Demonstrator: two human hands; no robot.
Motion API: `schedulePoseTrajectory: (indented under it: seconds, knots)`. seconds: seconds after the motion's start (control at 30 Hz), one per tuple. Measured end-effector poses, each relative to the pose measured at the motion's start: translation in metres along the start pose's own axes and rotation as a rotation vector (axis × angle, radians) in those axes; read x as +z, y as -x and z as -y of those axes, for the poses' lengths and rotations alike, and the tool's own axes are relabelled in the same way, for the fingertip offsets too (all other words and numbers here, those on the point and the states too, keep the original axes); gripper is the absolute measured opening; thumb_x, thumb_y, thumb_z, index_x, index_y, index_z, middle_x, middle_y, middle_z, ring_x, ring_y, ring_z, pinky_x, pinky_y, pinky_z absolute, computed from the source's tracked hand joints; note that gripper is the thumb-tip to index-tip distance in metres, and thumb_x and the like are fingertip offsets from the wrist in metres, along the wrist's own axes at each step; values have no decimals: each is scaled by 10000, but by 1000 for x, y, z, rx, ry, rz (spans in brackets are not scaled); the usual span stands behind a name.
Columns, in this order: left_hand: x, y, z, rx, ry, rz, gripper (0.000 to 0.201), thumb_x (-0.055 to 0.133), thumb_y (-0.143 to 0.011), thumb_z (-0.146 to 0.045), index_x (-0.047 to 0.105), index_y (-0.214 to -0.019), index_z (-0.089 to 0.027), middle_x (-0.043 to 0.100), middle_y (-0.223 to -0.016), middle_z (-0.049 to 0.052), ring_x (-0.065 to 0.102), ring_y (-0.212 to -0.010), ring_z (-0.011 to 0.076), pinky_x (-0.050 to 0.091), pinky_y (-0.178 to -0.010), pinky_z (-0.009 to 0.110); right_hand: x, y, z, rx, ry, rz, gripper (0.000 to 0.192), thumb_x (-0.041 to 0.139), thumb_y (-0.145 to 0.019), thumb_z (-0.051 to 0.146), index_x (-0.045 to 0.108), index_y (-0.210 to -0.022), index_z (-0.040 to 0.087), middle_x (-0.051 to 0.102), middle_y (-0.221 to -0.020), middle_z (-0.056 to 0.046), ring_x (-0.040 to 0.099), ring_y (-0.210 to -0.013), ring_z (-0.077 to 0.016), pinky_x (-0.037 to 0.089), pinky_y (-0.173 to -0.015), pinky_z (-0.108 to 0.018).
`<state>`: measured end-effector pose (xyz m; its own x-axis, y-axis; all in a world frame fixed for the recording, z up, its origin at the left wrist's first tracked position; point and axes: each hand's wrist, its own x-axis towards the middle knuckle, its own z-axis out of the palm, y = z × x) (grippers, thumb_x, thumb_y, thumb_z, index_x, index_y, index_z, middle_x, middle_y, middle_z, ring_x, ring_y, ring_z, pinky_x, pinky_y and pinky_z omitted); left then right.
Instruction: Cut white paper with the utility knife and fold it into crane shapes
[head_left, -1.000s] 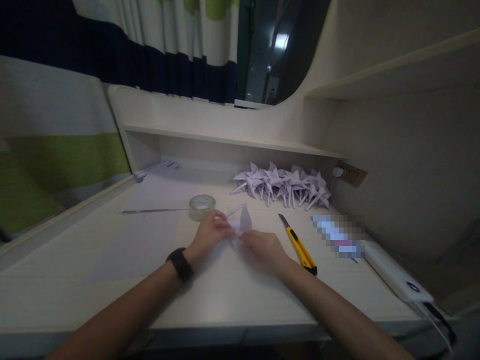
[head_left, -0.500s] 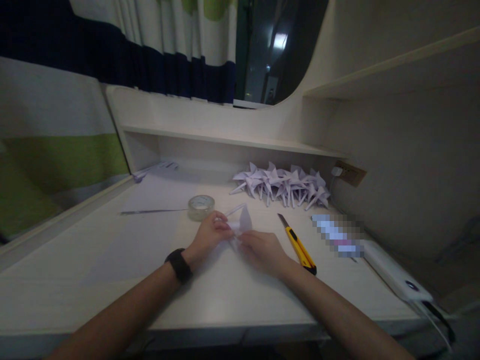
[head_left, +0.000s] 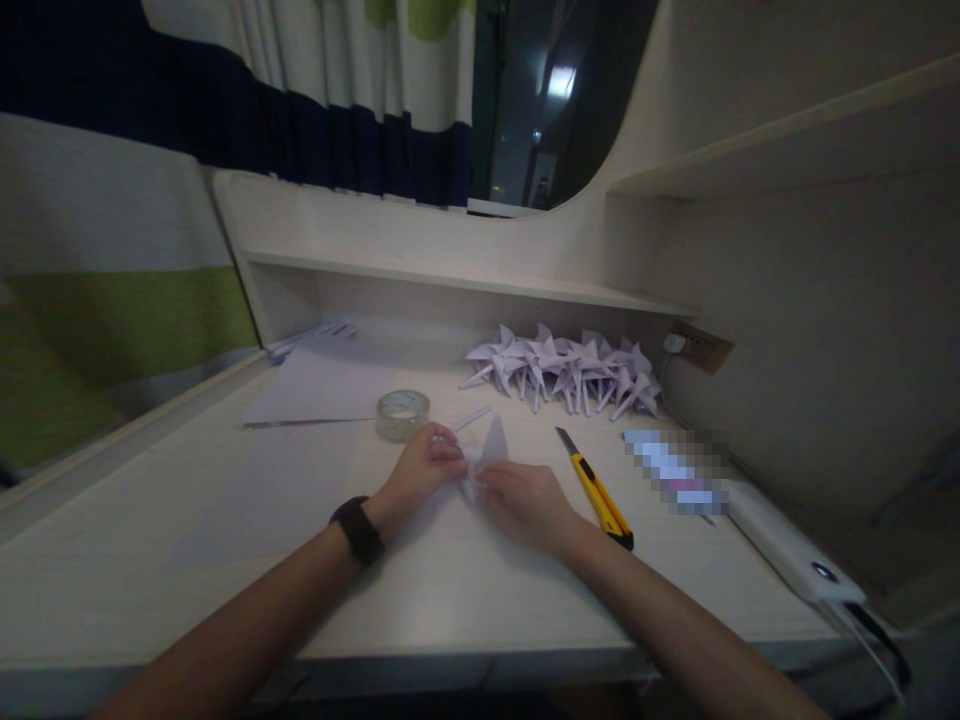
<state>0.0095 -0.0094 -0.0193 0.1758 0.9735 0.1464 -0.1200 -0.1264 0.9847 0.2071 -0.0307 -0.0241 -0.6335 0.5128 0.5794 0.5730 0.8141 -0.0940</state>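
Note:
Between my hands is a white paper pinwheel, one pointed blade standing up. My left hand pinches its left side, fingers closed on the paper. My right hand is closed on its right side, the fingertips near the middle of the folds. The fingers hide most of the pinwheel's centre. A thin rolled paper stick lies just beyond my left fingers; whether it joins the pinwheel I cannot tell. A roll of clear tape rests on the desk behind my left hand.
A yellow utility knife, blade out, lies right of my right hand. Several finished paper pinwheels are piled at the back. White paper sheets lie at the left. A white power strip runs along the right edge, beside a blurred-out object.
The upright blade of the pinwheel has shifted slightly right and its shape has turned a little. Both hands stay in nearly the same place, still gripping the paper.

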Motion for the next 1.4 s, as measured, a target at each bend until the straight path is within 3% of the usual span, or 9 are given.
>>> schedulePoseTrajectory:
  seconds: [0.2,0.4,0.63,0.77,1.03,1.4]
  knots:
    - [0,1,1,-36,42,28,417,785,-593,-233,464,-856,-189,615,-664,-28,618,-617,137,472,-613,261,0,0,-1,13,0,19,242,508,-860,189,632,-1067,205,705,-981,-69,661,-843,-185,520,-738,-282]
    - [-2,0,3,-38,84,59,422,785,-616,-244,462,-882,-187,622,-679,-23,626,-635,142,476,-633,270,-2,0,1,108,-69,-24,270,556,-848,225,611,-1112,215,676,-1103,-67,652,-929,-187,501,-808,-283]
    - [-4,-2,7,-43,126,104,457,797,-629,-282,454,-916,-189,640,-689,-8,640,-653,156,479,-639,278,-2,-3,4,246,-206,-8,344,623,-804,231,596,-1147,233,717,-919,-17,642,-638,-133,486,-625,-226]
    - [-4,-1,6,-51,117,106,462,797,-635,-289,456,-930,-188,648,-691,0,647,-667,165,484,-655,291,0,-3,2,256,-217,-16,335,636,-793,243,609,-1126,223,711,-807,-5,631,-605,-128,481,-617,-219]
    - [0,0,-1,-17,29,25,455,804,-577,-262,486,-893,-184,650,-681,-10,650,-656,167,489,-657,294,-2,-3,2,259,-253,-59,292,627,-810,275,617,-1095,214,702,-778,-15,625,-594,-131,480,-594,-221]
    - [-1,-4,4,31,-108,17,419,750,-575,-165,474,-888,-194,630,-612,-38,645,-608,171,486,-619,287,-1,-3,2,268,-263,-68,258,625,-816,283,615,-1065,213,696,-777,-10,620,-580,-122,474,-571,-213]
